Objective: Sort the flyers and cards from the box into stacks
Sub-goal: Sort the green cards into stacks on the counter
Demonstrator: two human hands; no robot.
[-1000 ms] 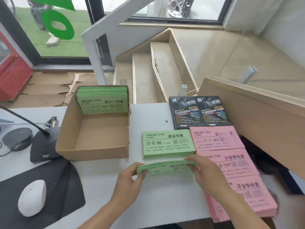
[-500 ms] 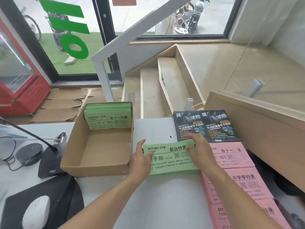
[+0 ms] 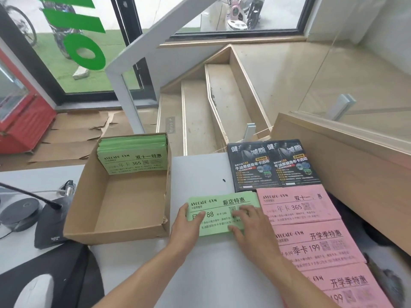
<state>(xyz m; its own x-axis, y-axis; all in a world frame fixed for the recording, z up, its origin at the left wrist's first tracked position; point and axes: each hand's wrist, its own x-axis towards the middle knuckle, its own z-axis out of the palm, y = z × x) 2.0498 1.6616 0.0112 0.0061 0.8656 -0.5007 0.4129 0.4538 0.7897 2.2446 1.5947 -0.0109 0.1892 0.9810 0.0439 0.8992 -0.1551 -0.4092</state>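
A green flyer stack (image 3: 222,205) is pressed flat on the white desk (image 3: 200,174) under both hands: the left hand (image 3: 188,223) at its left edge, the right hand (image 3: 249,225) on its right half, fingers straight. Left of the left hand, a cardboard box (image 3: 115,218) holds more green cards (image 3: 133,156). Pink flyers (image 3: 298,207) are laid right of the right hand.

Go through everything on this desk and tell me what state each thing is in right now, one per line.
Brown cardboard box: open, mostly empty.
Green cards in the box: stacked, leaning at the far wall.
Green card stack on the desk: flat, both hands resting on it.
Left hand: fingers straight, on the stack's left edge.
Right hand: fingers spread, pressing the stack.
Pink flyers: flat, overlapping in a column.
Black flyers: flat, side by side.
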